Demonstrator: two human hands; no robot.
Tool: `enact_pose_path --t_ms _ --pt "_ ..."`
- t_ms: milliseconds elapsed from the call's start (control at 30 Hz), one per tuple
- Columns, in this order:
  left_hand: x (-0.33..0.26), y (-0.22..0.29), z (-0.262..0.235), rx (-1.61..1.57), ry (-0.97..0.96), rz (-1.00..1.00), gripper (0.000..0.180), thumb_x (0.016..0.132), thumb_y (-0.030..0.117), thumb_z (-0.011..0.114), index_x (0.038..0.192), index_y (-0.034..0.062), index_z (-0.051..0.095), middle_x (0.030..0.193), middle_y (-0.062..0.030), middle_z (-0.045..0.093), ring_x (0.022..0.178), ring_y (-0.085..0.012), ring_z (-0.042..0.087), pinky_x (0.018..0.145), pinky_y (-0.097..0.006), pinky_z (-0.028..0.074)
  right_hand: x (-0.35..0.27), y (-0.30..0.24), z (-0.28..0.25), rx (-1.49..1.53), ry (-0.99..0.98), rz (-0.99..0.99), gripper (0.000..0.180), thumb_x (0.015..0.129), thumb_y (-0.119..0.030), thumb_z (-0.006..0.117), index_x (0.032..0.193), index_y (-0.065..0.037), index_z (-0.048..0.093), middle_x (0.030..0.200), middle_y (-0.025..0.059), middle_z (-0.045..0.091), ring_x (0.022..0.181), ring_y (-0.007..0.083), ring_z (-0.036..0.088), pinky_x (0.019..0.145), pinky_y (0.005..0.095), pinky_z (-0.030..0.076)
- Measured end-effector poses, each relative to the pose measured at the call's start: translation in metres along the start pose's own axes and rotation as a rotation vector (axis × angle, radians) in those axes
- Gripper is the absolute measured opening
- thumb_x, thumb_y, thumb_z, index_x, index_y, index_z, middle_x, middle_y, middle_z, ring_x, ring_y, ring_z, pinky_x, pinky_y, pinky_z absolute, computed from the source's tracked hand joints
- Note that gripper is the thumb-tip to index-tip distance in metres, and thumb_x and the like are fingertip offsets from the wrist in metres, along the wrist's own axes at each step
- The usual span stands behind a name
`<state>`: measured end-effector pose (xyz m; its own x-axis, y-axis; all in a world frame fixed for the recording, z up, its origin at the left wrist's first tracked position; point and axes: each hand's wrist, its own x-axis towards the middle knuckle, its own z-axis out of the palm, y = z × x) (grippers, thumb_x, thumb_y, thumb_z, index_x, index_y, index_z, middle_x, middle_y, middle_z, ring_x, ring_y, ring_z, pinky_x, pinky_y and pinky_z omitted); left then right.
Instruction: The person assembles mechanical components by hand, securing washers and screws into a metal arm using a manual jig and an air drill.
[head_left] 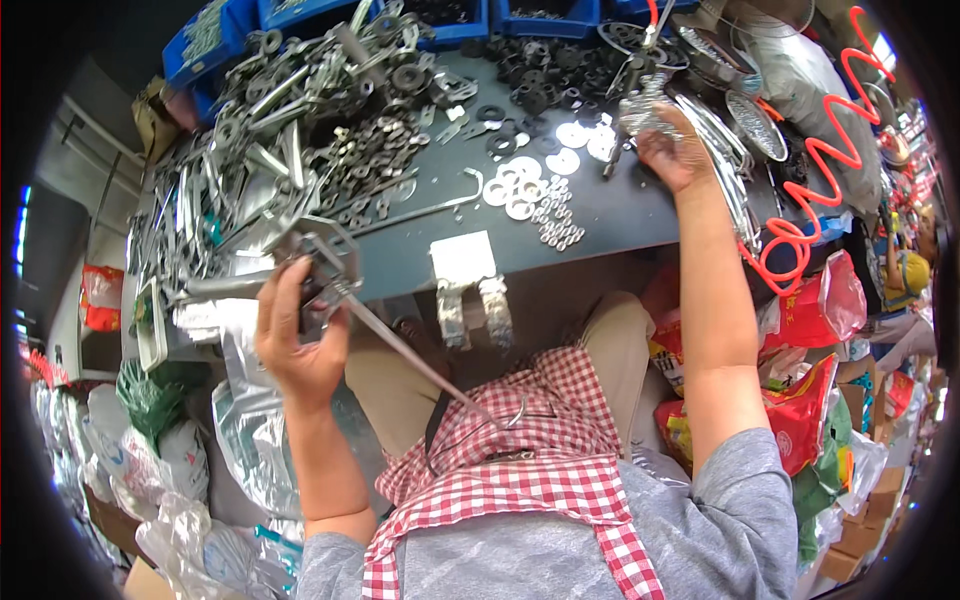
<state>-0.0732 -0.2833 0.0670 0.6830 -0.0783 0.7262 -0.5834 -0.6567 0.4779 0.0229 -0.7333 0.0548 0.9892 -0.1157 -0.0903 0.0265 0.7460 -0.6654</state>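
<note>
My left hand point(300, 335) is closed round a metal bracket assembly point(325, 265) at the table's front left edge. From it a long thin metal rod point(400, 345) slants down over my lap, its hooked end above the apron. My right hand point(675, 150) reaches to the back right and is wrapped round an upright metallic tool point(645, 100), blurred, with a short red line above it. Left of that hand lie shiny washers point(520, 185), and small hex nuts point(558, 215) sit just nearer. A bent metal rod point(420, 212) rests on the table between my hands.
Heaped metal parts point(290, 130) cover the table's left side, and black parts point(560, 75) lie at the back. Blue bins point(455, 30) line the far edge. A metal fixture point(465, 275) juts from the front edge. A red coiled hose point(825, 160) hangs at right, above bags point(820, 300).
</note>
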Motion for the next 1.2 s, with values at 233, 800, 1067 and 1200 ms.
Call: enact_pose_path --t_ms 233,800,1067,1200 --pt "-0.045 0.012 0.0 -0.005 -0.074 0.059 0.051 0.056 0.002 0.066 0.106 0.0096 0.06 0.105 -0.0133 0.059 0.078 -0.0262 0.062 0.066 -0.031 0.05 0.026 0.14 0.088 -0.703 0.026 0.071 0.05 0.066 -0.012 0.07 0.111 -0.003 0.05 0.093 0.0043 0.058 0.088 0.0134 0.054 0.072 0.0328 0.046" --pt "-0.043 0.007 0.005 0.203 -0.144 0.278 0.053 0.053 0.003 0.069 0.105 0.0101 0.061 0.106 -0.0107 0.059 0.073 -0.0235 0.061 0.06 -0.03 0.049 0.069 0.144 0.065 -1.691 -0.333 -0.193 0.036 0.071 -0.004 0.053 0.106 -0.011 0.06 0.1 0.0124 0.061 0.09 0.0256 0.059 0.076 0.0334 0.046" --pt "-0.042 0.008 0.024 0.233 -0.157 0.45 0.041 0.065 0.009 0.065 0.104 0.0191 0.063 0.104 0.0012 0.06 0.059 -0.0151 0.055 0.05 -0.026 0.046 0.047 0.132 0.059 -1.987 -0.296 -0.747 0.021 0.073 -0.008 0.058 0.095 -0.008 0.061 0.089 0.0105 0.059 0.085 0.0307 0.057 0.074 0.0361 0.046" --pt "-0.046 0.012 0.03 0.227 -0.189 0.43 0.041 0.065 0.01 0.066 0.104 0.0193 0.063 0.104 0.0013 0.06 0.06 -0.0153 0.055 0.051 -0.026 0.046 0.055 0.121 0.054 -2.211 -0.259 -0.463 0.023 0.071 -0.018 0.064 0.091 -0.007 0.062 0.082 0.0133 0.06 0.084 0.032 0.057 0.074 0.0385 0.045"
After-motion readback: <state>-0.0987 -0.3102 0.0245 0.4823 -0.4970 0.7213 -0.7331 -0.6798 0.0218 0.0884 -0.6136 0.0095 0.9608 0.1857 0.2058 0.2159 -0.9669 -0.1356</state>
